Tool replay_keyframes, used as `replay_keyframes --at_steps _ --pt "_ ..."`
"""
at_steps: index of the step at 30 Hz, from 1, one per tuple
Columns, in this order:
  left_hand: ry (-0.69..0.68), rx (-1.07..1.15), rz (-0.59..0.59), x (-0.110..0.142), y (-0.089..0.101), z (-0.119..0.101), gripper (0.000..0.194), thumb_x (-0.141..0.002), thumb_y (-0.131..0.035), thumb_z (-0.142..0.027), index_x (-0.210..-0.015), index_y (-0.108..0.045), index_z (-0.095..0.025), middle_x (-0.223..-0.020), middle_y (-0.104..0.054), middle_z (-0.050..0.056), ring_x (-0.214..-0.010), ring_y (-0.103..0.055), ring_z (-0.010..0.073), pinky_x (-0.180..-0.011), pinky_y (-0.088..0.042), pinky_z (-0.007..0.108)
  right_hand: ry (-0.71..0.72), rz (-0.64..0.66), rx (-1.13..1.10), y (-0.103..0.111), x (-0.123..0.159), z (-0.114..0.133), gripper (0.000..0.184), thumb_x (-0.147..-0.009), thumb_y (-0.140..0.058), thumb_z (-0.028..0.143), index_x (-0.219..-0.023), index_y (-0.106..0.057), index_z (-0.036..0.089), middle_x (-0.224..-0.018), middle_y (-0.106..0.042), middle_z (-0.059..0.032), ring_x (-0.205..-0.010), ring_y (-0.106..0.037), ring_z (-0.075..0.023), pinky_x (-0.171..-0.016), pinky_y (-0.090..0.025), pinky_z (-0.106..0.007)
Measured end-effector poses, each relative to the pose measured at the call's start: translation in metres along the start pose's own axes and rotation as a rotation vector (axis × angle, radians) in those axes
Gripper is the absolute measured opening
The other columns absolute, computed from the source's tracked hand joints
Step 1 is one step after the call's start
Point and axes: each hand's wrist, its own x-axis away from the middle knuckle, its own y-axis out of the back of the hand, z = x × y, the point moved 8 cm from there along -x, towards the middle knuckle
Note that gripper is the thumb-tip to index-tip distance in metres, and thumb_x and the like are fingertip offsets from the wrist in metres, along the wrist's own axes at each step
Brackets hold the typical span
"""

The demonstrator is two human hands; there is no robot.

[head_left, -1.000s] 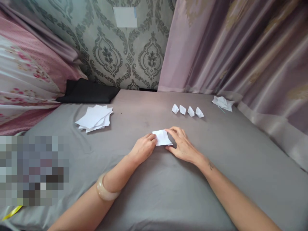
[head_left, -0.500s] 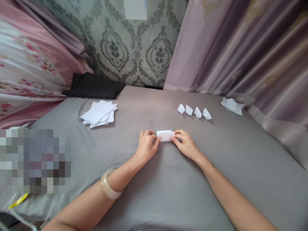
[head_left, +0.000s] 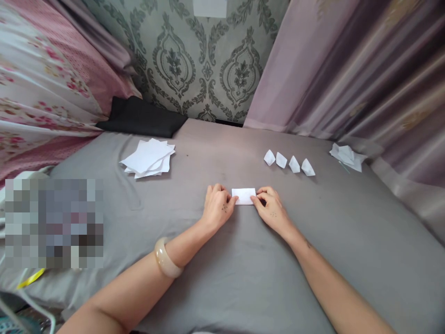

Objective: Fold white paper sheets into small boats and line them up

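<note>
Now my left grip [head_left: 219,206] pinches the left end of a folded white paper [head_left: 244,194], my right grip [head_left: 273,208] its right end, so it lies between them. Farther off on the grey cloth [head_left: 208,162], four small paper shapes [head_left: 294,164] sit rightward, loose sheets [head_left: 148,155] leftward.

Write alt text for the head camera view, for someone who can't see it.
Left hand and right hand hold a folded white paper by its ends. Beyond, on a grey cloth, lie a white paper stack at left and four folded paper pieces at right.
</note>
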Motion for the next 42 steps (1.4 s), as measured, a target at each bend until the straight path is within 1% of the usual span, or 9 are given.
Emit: replay_keyframes --at_steps 12,25,29,31,33,34,36,38,42 --pt "0.054 -0.004 0.021 -0.003 -0.001 0.003 0.025 -0.082 -0.061 -0.031 -0.062 -0.065 -0.016 -0.088 -0.060 0.008 -0.089 -0.048 0.0243 -0.083 -0.042 0.037 -0.013 -0.025 0.026 0.001 0.000 0.003 0.027 -0.084 -0.055 0.036 -0.063 -0.057 0.020 -0.095 -0.059 -0.0074 -0.091 -0.056 -0.0224 -0.085 -0.044 -0.038" --pt "-0.030 -0.064 0.024 -0.003 -0.004 0.002 0.029 -0.085 -0.057 -0.033 -0.062 -0.063 -0.016 -0.088 -0.059 0.008 -0.088 -0.046 0.0238 -0.081 -0.041 0.036 -0.011 -0.019 0.067 0.000 0.000 0.004 0.027 -0.085 -0.057 0.034 -0.062 -0.055 0.020 -0.096 -0.059 -0.0070 -0.089 -0.055 -0.0222 -0.081 -0.044 -0.037" --pt "-0.142 -0.169 0.013 -0.002 -0.003 -0.007 0.025 -0.089 -0.052 -0.033 -0.075 -0.062 -0.015 -0.087 -0.058 0.009 -0.084 -0.046 0.0233 -0.081 -0.042 0.036 0.034 -0.056 0.126 0.001 0.003 0.008 0.023 -0.086 -0.056 0.032 -0.067 -0.053 0.020 -0.091 -0.058 -0.0073 -0.085 -0.055 -0.0211 -0.079 -0.045 -0.035" --pt "-0.226 -0.249 0.010 -0.001 -0.002 -0.017 0.019 -0.090 -0.049 -0.028 -0.088 -0.060 -0.013 -0.093 -0.058 0.010 -0.088 -0.047 0.0240 -0.082 -0.042 0.037 0.052 -0.083 0.142 0.003 0.006 0.012 0.016 -0.087 -0.056 0.031 -0.076 -0.054 0.019 -0.090 -0.056 -0.0071 -0.082 -0.054 -0.0202 -0.076 -0.045 -0.033" --pt "-0.339 -0.330 0.049 0.001 -0.004 -0.030 0.016 -0.091 -0.045 -0.021 -0.097 -0.058 -0.012 -0.101 -0.059 0.011 -0.093 -0.048 0.0246 -0.083 -0.042 0.037 0.095 -0.093 0.168 0.002 0.008 0.021 0.009 -0.089 -0.053 0.026 -0.086 -0.054 0.018 -0.091 -0.056 -0.0073 -0.084 -0.053 -0.0200 -0.077 -0.045 -0.032" --pt "-0.403 -0.366 0.088 0.003 -0.007 -0.037 0.017 -0.092 -0.043 -0.017 -0.098 -0.058 -0.013 -0.103 -0.059 0.010 -0.094 -0.049 0.0246 -0.082 -0.042 0.037 0.135 -0.076 0.194 -0.001 0.009 0.027 0.007 -0.091 -0.049 0.022 -0.089 -0.055 0.018 -0.093 -0.056 -0.0075 -0.086 -0.053 -0.0200 -0.078 -0.045 -0.032" --pt "-0.503 -0.425 0.173 0.006 -0.012 -0.047 0.019 -0.092 -0.040 -0.014 -0.096 -0.059 -0.014 -0.100 -0.061 0.009 -0.092 -0.052 0.0241 -0.079 -0.044 0.036 0.223 -0.009 0.278 -0.008 0.011 0.041 0.015 -0.093 -0.042 0.014 -0.091 -0.056 0.019 -0.095 -0.058 -0.0074 -0.090 -0.052 -0.0203 -0.081 -0.043 -0.031" --pt "-0.547 -0.471 0.243 0.011 -0.014 -0.052 0.020 -0.092 -0.040 -0.013 -0.093 -0.060 -0.014 -0.094 -0.062 0.008 -0.089 -0.055 0.0237 -0.077 -0.045 0.035 0.272 0.068 0.380 -0.014 0.014 0.052 0.023 -0.092 -0.038 0.009 -0.092 -0.058 0.019 -0.096 -0.060 -0.0075 -0.091 -0.051 -0.0207 -0.080 -0.043 -0.031" --pt "-0.589 -0.513 0.325 0.025 -0.013 -0.050 0.019 -0.090 -0.044 -0.012 -0.090 -0.063 -0.012 -0.098 -0.065 0.010 -0.093 -0.059 0.0242 -0.081 -0.047 0.035 0.249 0.145 0.532 -0.016 0.024 0.065 0.029 -0.088 -0.039 0.004 -0.102 -0.061 0.017 -0.101 -0.061 -0.0097 -0.091 -0.053 -0.0218 -0.081 -0.043 -0.032"
